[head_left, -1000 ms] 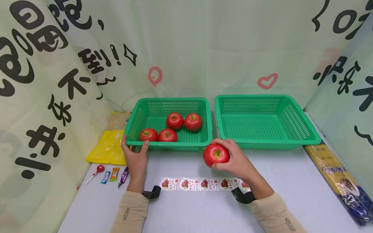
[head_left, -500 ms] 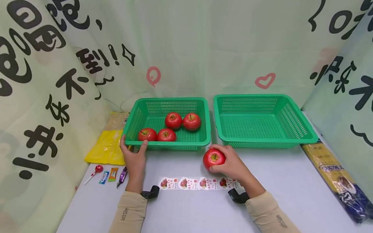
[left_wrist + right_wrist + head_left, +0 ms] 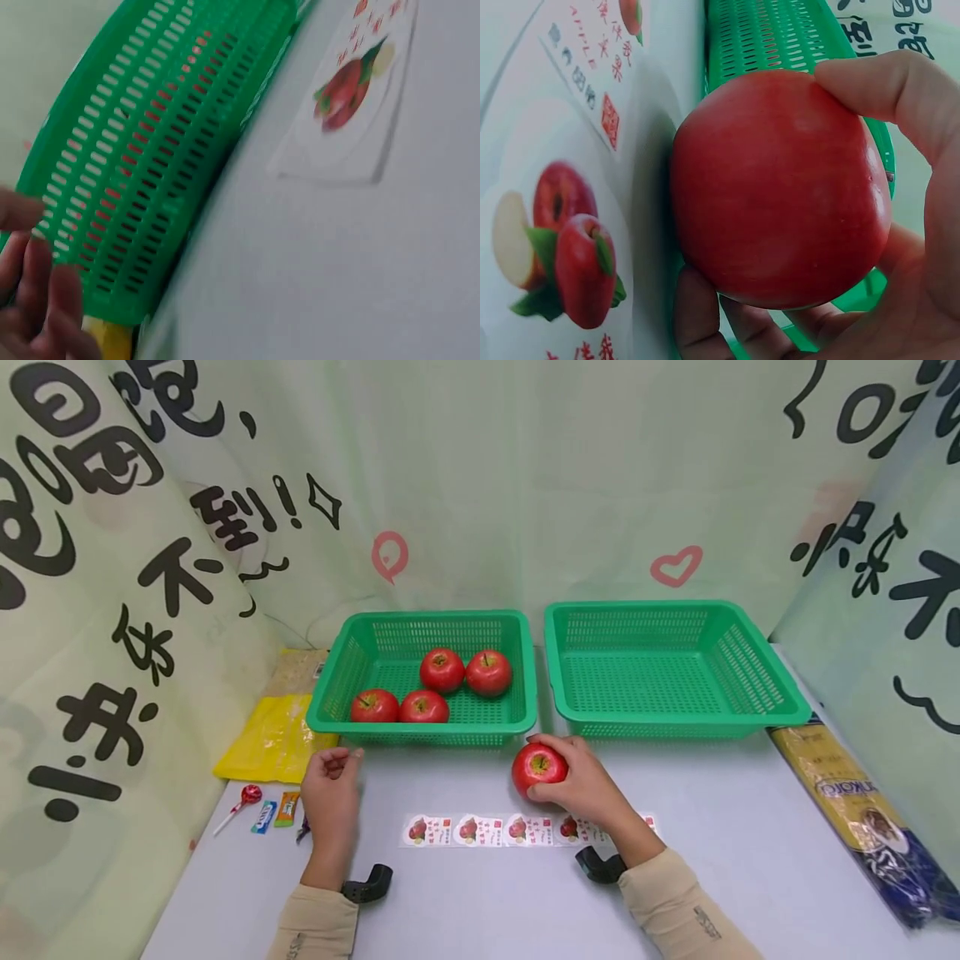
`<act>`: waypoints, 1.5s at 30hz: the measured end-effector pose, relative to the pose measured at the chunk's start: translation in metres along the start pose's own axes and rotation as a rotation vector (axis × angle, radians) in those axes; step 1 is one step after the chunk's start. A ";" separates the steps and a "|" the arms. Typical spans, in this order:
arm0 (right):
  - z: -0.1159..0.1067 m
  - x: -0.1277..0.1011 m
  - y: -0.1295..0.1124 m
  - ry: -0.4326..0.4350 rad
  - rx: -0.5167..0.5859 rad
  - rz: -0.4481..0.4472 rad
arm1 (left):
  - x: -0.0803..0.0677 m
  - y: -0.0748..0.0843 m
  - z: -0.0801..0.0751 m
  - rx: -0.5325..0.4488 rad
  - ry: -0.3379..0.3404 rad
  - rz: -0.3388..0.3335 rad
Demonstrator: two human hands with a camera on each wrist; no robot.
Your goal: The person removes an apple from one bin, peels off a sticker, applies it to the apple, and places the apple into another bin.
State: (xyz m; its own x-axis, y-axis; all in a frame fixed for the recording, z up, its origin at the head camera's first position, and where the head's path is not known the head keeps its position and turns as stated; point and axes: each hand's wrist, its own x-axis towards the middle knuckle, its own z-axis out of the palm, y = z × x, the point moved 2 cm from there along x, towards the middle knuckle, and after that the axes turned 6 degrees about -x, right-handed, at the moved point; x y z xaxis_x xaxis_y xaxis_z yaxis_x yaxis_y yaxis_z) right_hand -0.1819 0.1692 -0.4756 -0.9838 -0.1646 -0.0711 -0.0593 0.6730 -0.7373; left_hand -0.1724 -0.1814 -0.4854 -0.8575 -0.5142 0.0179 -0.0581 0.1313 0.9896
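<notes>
Cupping a glossy red apple (image 3: pixel 537 767), the right hand (image 3: pixel 581 785) rests it on the white table (image 3: pixel 480 893) just near of the left green mesh basket (image 3: pixel 422 727). Left hand (image 3: pixel 330 789) lies loose, holding nothing, near that basket's left corner. Best to steady the apple stem-up above the strip of apple stickers (image 3: pixel 495 831), fingers kept off its top face.

Left hand (image 3: pixel 330 793) palm down, fingers loosely curled, grip empty, wrist low over table. Right hand (image 3: pixel 581 781) curled, thumb and fingers clasping, grip full. Both forearms in beige sleeves, black wrist mounts.

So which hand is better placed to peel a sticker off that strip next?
Probably the left hand: it is free beside the sticker strip, while the right hand grips the apple.
</notes>
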 end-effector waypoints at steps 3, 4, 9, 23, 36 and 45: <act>0.000 0.000 0.000 -0.003 -0.008 -0.001 | 0.004 -0.005 0.001 0.158 -0.181 0.060; 0.001 0.000 0.000 -0.003 -0.012 -0.001 | 0.006 -0.007 0.001 0.220 -0.250 0.086; 0.004 0.000 0.002 -0.006 -0.023 -0.007 | 0.008 -0.014 0.004 0.416 -0.562 0.215; 0.008 -0.002 0.002 -0.033 0.018 -0.061 | 0.008 -0.019 0.006 0.583 -0.749 0.251; 0.018 0.001 0.004 -0.043 0.062 -0.091 | 0.005 -0.020 0.007 0.606 -0.730 0.241; 0.003 -0.011 -0.016 0.044 -0.117 -0.151 | 0.006 -0.019 0.009 0.626 -0.745 0.224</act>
State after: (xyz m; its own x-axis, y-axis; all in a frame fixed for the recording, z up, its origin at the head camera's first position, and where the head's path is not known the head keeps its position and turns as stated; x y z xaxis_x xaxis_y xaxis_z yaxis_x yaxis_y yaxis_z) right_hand -0.1693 0.1583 -0.4652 -0.9684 -0.2404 0.0660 -0.2239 0.7223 -0.6543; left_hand -0.1811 -0.1791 -0.5053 -0.9710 0.2118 -0.1114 0.0691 0.6936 0.7170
